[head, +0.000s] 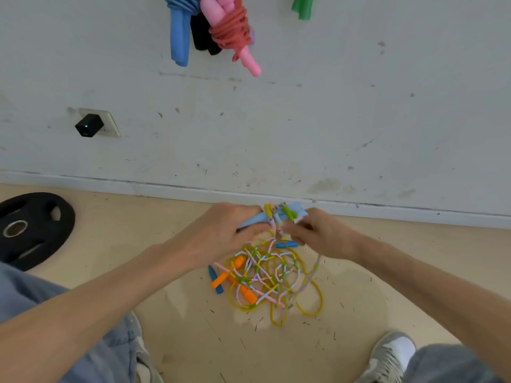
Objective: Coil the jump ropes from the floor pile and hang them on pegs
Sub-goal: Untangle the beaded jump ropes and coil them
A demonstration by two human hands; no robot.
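Observation:
My left hand grips the light blue handles of a beaded jump rope, with several beaded turns wound around them. My right hand pinches the beaded rope right beside the handles. The rope's pastel strand trails from my right hand down to the floor pile, a tangle of beaded rope, yellow cord, orange handles and small blue handles. On the wall above hang coiled ropes: a blue one, a black one, a pink-handled red one and a green one.
A black weight plate lies on the floor at the left by the baseboard. A black charger sits in a wall socket. My legs and a grey shoe frame the pile at the bottom.

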